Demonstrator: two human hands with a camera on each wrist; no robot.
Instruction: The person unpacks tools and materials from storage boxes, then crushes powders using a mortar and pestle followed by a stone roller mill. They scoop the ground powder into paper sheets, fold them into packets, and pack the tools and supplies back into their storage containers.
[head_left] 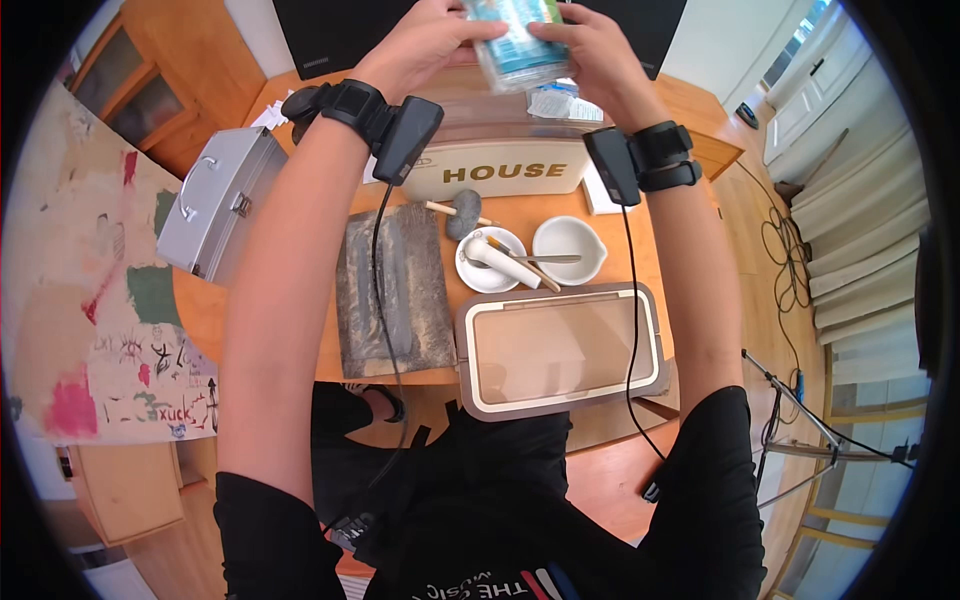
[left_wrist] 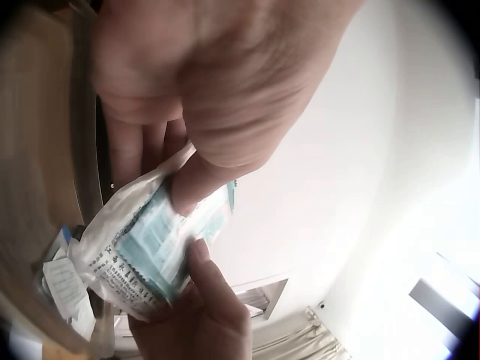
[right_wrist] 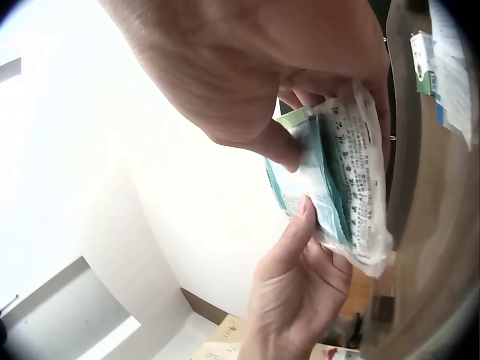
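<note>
High over the far side of the table, both hands hold a bundle of teal-and-white printed plastic packets (head_left: 520, 55). My left hand (head_left: 425, 42) grips its left side, thumb lying across the front. The right hand (head_left: 605, 60) grips the opposite side, its thumb also on the front. In the wrist views a small teal packet (right_wrist: 322, 202) lies against a larger clear-white plastic bag (right_wrist: 360, 176) with dark printed characters. What is inside is hidden. Just below the bundle stands a brownish translucent storage box (head_left: 500, 172) lettered HOUSE, with small printed packs (head_left: 560, 103) in it.
A framed box lid (head_left: 560, 350) lies at the table's front edge. Behind it are a white spouted bowl (head_left: 575, 245) and a white dish (head_left: 468, 278) bearing a pestle (head_left: 505, 262). Left of these are a dark stained board (head_left: 395, 300), a grey stone (head_left: 465, 212) and a silver toolbox (head_left: 215, 205).
</note>
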